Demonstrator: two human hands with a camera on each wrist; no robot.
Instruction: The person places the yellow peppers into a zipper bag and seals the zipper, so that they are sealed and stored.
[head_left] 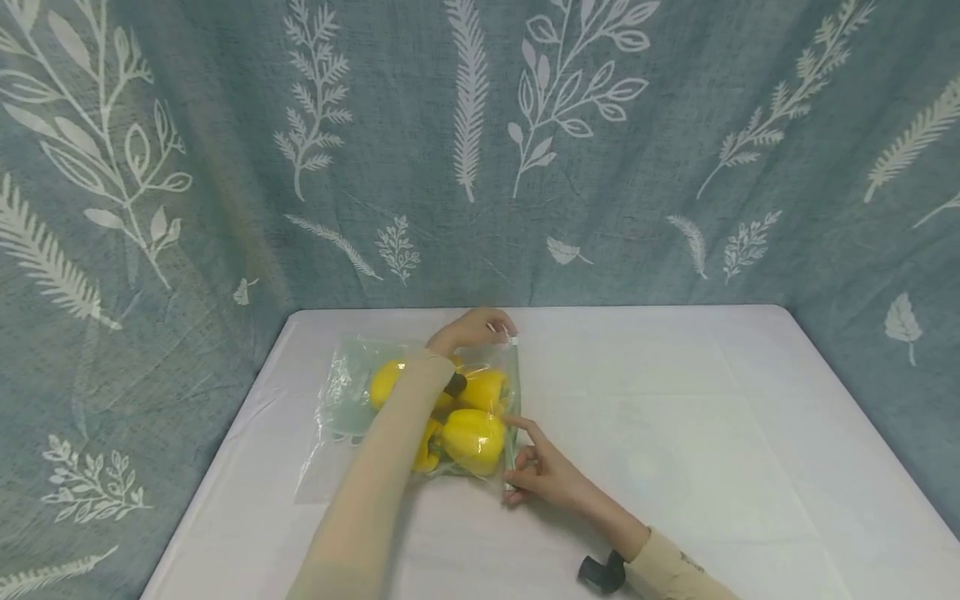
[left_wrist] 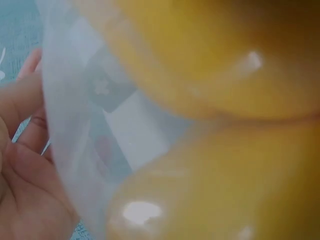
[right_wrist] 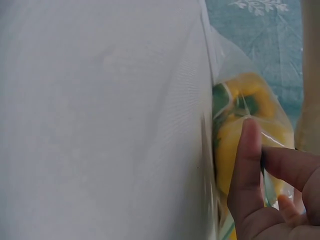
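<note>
A clear zip bag (head_left: 343, 392) lies on the table with several yellow bell peppers (head_left: 474, 443) inside, its opening edge facing right. At the far end of that edge, my left hand (head_left: 474, 327) pinches the bag's corner, the forearm crossing over the bag. My right hand (head_left: 551, 477) holds the near end of the same edge between thumb and curled fingers, while its index finger reaches along the edge beside a pepper. Close up in the left wrist view, the peppers (left_wrist: 210, 175) press against the plastic. Green stems show through the bag (right_wrist: 231, 55) in the right wrist view.
A white cloth covers the table (head_left: 675, 417). Behind and at both sides hangs a blue-green curtain (head_left: 405, 150) with white leaf prints. Dark wrist camera mounts (head_left: 600, 575) sit at the sleeves.
</note>
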